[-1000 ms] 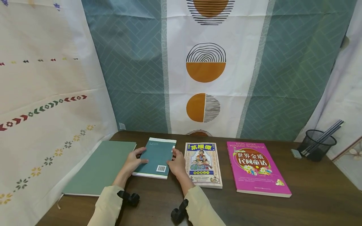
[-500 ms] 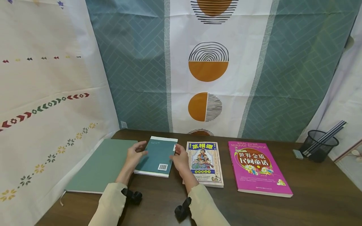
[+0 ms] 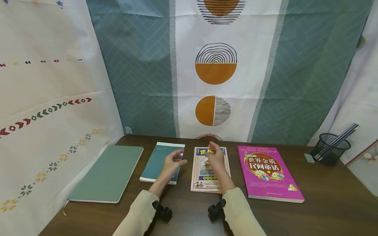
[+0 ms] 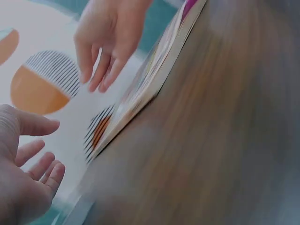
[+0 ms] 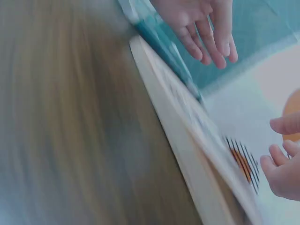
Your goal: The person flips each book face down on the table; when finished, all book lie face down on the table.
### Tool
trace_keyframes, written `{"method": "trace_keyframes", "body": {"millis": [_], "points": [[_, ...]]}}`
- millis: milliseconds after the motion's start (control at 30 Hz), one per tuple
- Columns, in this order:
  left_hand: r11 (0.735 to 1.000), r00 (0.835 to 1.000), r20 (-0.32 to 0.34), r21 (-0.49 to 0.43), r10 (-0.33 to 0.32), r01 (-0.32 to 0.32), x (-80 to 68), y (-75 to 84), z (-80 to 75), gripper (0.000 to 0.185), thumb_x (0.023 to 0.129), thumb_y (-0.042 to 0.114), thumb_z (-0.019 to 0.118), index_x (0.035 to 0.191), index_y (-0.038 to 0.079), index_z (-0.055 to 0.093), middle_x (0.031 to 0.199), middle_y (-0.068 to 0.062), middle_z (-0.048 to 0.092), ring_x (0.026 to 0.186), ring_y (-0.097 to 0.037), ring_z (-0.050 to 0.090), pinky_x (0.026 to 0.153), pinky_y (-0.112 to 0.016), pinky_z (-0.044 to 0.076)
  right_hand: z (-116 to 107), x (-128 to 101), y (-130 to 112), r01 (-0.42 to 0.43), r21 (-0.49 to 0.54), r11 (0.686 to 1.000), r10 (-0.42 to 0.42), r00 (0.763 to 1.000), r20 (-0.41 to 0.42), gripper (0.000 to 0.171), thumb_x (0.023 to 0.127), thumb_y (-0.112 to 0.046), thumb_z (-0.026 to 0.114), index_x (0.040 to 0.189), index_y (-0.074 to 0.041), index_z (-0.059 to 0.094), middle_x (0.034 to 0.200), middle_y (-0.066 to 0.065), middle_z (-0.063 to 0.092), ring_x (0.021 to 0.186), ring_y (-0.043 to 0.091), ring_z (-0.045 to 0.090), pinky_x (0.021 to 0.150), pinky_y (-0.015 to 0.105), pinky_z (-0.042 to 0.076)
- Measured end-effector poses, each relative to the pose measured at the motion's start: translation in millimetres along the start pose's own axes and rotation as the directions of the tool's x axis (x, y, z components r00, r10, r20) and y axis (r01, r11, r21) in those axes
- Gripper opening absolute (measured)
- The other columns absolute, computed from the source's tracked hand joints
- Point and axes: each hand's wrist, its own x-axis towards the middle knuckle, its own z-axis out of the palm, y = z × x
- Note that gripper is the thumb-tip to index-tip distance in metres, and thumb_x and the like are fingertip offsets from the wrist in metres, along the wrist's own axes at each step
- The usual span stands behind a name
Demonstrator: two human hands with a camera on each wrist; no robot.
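My left hand (image 3: 172, 164), fingers loosely bent and holding nothing, hovers over the right part of a teal book (image 3: 157, 160) that lies back cover up. My right hand (image 3: 217, 159) is above a cream book (image 3: 203, 183) with cartoon figures and a blue-and-yellow title, hiding its upper right part. Nothing is between the right fingers either. In the left wrist view both hands show in the air, the right hand (image 4: 110, 44) over the cream book (image 4: 145, 93). The right wrist view shows that book's page edge (image 5: 164, 126) close by, with the left hand (image 5: 201, 28) beyond it.
A large green notebook (image 3: 109, 173) lies at the left with its ribbon hanging out. To the right is a magenta book (image 3: 268, 177). A black mesh pen holder (image 3: 329, 152) with pencils stands at the far right beside a small grey eraser (image 3: 309, 158). A patterned curtain hangs behind the table.
Both hands have let go of the teal book's sides and moved right, the right hand now over the cream book. The teal book stays between the green notebook and the cream book.
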Motion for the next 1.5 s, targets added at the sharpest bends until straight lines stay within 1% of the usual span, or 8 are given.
{"method": "trace_keyframes", "body": {"millis": [133,300,500,667,1000,1167,1367,1500], "points": [[0.998,0.997,0.048,0.03,-0.056,0.054,-4.8,-4.1,24.3,0.055,0.082,0.0,0.07,0.134,-0.005,0.053,0.135,-0.026,0.054,0.118,-0.039,0.053,0.098,-0.041,0.05,-21,5,12,-0.028,-0.075,0.997,0.028,1.0,-0.005,0.056,0.092,-0.001,0.059,0.145,-0.002,0.041,0.147,0.02,0.046,0.139,0.037,0.038,0.112,0.05,0.038],[0.995,0.989,0.108,0.03,-0.101,0.098,-3.1,-4.6,39.5,0.065,0.083,0.003,0.072,0.142,-0.004,0.044,0.143,-0.027,0.045,0.132,-0.045,0.044,0.109,-0.051,0.041,-39,12,17,-0.032,-0.108,0.994,0.034,0.999,0.019,0.057,0.092,0.001,0.057,0.146,-0.001,0.039,0.147,0.022,0.044,0.14,0.039,0.036,0.113,0.051,0.036],[0.99,0.99,0.107,0.113,-0.094,0.081,-3.8,-3.0,42.0,0.073,0.078,0.002,0.074,0.141,-0.011,0.04,0.14,-0.029,0.04,0.127,-0.045,0.047,0.107,-0.051,0.043,-53,17,20,-0.062,-0.189,0.98,0.068,0.997,0.023,0.065,0.087,0.004,0.057,0.149,-0.003,0.036,0.15,0.02,0.042,0.142,0.039,0.034,0.115,0.049,0.034],[0.98,0.99,0.101,0.185,-0.094,0.074,-5.7,0.3,41.8,0.071,0.077,0.006,0.077,0.136,-0.014,0.044,0.139,-0.026,0.033,0.121,-0.04,0.049,0.102,-0.049,0.046,-61,16,21,-0.053,-0.211,0.976,0.057,0.998,0.013,0.072,0.083,0.009,0.056,0.15,-0.004,0.034,0.152,0.019,0.041,0.143,0.038,0.033,0.106,0.047,0.042],[0.964,0.979,0.168,0.256,-0.118,0.072,-3.8,0.4,39.8,0.071,0.074,0.005,0.079,0.134,-0.012,0.047,0.14,-0.025,0.034,0.123,-0.038,0.041,0.107,-0.054,0.036,-66,9,25,-0.069,-0.133,0.989,0.07,0.998,0.002,0.072,0.083,0.01,0.056,0.15,-0.001,0.033,0.152,0.024,0.037,0.142,0.046,0.031,0.111,0.051,0.039],[0.969,0.966,0.18,0.191,-0.188,0.153,-6.3,-1.6,41.1,0.077,0.071,0.002,0.079,0.139,-0.007,0.044,0.144,-0.023,0.034,0.129,-0.038,0.035,0.114,-0.058,0.027,-61,6,29,-0.089,-0.102,0.991,0.088,0.996,-0.016,0.073,0.083,0.012,0.054,0.151,-0.002,0.031,0.155,0.022,0.034,0.145,0.044,0.026,0.108,0.047,0.042],[0.974,0.952,0.219,-0.034,-0.213,0.225,-5.8,-0.5,46.0,0.084,0.075,-0.005,0.07,0.149,-0.004,0.031,0.138,-0.024,0.047,0.127,-0.036,0.049,0.108,-0.045,0.043,-62,8,33,-0.1,-0.073,0.992,0.098,0.994,-0.038,0.073,0.085,0.012,0.054,0.152,-0.004,0.03,0.157,0.02,0.032,0.146,0.042,0.024,0.112,0.049,0.039],[0.956,0.943,0.265,-0.155,-0.203,0.249,-7.4,-4.1,47.3,0.089,0.077,-0.01,0.064,0.154,0.004,0.023,0.15,-0.023,0.038,0.123,-0.033,0.055,0.097,-0.034,0.052,-64,6,34,-0.121,-0.1,0.988,0.117,0.992,-0.04,0.072,0.086,0.009,0.056,0.152,-0.004,0.03,0.157,0.02,0.031,0.145,0.043,0.025,0.113,0.051,0.037]]}}
